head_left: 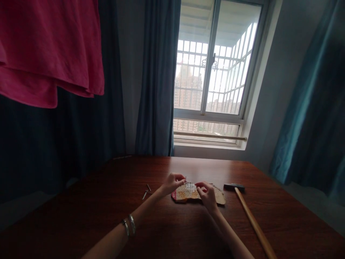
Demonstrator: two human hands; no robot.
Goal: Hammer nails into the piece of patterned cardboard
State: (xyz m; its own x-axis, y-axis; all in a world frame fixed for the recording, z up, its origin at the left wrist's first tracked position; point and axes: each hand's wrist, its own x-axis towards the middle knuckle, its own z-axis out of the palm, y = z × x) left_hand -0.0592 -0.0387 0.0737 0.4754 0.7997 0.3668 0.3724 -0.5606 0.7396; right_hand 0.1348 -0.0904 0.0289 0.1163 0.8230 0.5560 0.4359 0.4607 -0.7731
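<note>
A flat, patterned board [183, 195] in white, orange and pink lies on the table, its right end plain tan. Several thin nails [188, 185] stand upright in its far part. My left hand [172, 183] reaches over the board's left side, thumb and forefinger pinched at a nail that rises above the others. On the right side of the board, my right hand [207, 194] has its fingers curled in with the fingertips close to the standing nails. Whether anything is between those fingertips is too small to make out.
A hammer [254, 223] with a long wooden handle lies right of the board. Several loose nails [145, 194] lie to the left on the dark wooden table [151, 230]. Behind are a window [210, 72] and blue curtains [159, 72]; a pink cloth [51, 46] hangs upper left.
</note>
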